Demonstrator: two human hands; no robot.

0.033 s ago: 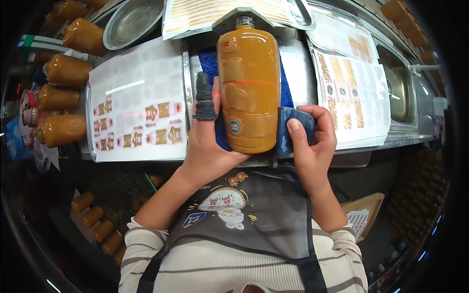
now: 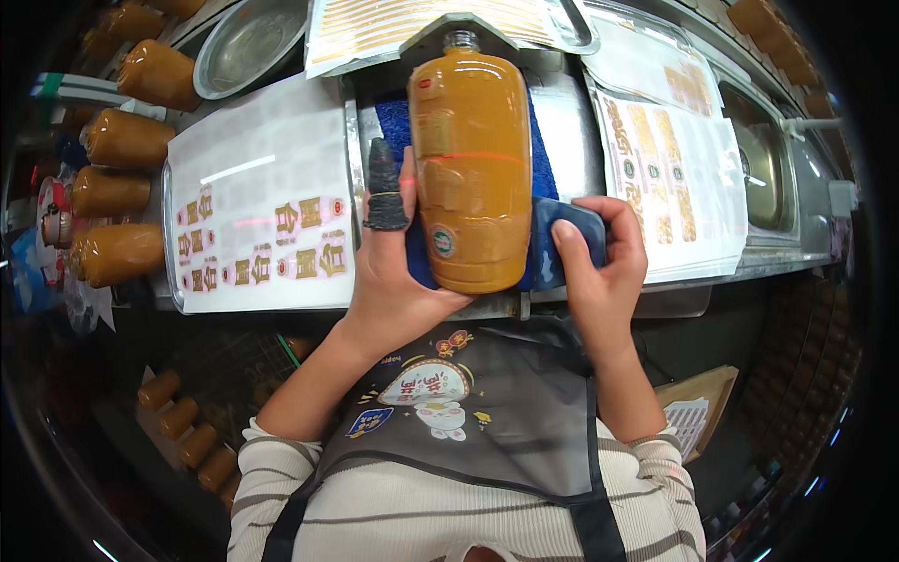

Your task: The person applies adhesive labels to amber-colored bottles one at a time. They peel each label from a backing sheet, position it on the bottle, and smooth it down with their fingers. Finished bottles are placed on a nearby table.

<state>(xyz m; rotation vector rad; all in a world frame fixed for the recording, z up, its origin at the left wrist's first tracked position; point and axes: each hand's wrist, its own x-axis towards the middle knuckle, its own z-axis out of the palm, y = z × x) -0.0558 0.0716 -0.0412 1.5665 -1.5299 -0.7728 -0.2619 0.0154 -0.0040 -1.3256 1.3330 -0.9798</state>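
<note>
A large amber-brown glass bottle [image 2: 478,201] lies neck away from me on a blue cloth [image 2: 543,155]. Small decals show on its left side, among them a round green-and-white one near the base. My left hand [image 2: 386,267] steadies the bottle, thumb along the base and fingers against its left side. Black wrapping covers one of those fingers, with a thin band around it. In my right hand [image 2: 604,272], a blue flat scraper pad [image 2: 571,239] is pinched between thumb and fingers, close by the bottle's lower right side. A red light line crosses the bottle.
To the left, a tray holds a decal sheet [image 2: 262,159]; brown bottles [image 2: 122,255] stand beyond it. A metal bowl [image 2: 248,47] sits at the far left. More decal sheets [image 2: 674,187] and a sink [image 2: 763,173] are on the right. A grey bracket [image 2: 496,28] surrounds the bottle neck.
The bottle and its decals have shifted slightly left, the whole view moving a little too. The blue pad is tilted a bit differently beside the bottle. Both hands keep their hold.
</note>
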